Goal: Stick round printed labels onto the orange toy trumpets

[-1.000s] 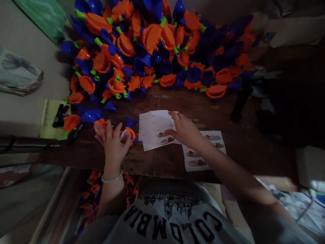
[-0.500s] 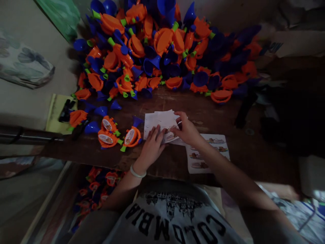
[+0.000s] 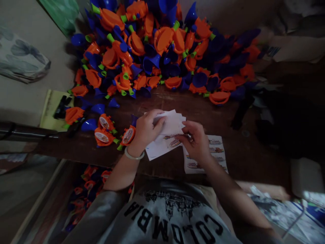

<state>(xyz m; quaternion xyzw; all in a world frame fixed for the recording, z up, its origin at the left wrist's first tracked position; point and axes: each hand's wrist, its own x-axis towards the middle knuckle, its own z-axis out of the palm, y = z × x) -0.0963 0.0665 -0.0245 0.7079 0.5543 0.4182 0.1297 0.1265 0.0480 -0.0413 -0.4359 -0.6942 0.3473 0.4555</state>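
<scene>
White sticker sheets lie in a loose stack on the brown table, their corners fanned out. My left hand, a pale bangle at its wrist, grips the stack's left side between thumb and fingers. At the right edge, my right hand pinches a sheet with thumb and forefinger; printed stickers show just left of the fingertips. Partly under the right hand is another sheet of printed stickers. Left of my left hand rests an orange toy trumpet with an oval label, its blue bell partly hidden.
A big heap of orange and blue toy trumpets fills the back of the table. Two labelled trumpets lie at the left, near a yellow pad. More trumpets sit below the table's front edge. Dark objects stand at the right.
My left hand has risen from lying flat on the sheets to gripping their left side. My right hand has moved down and right. The lower sheet now shows more, tilted toward me.
</scene>
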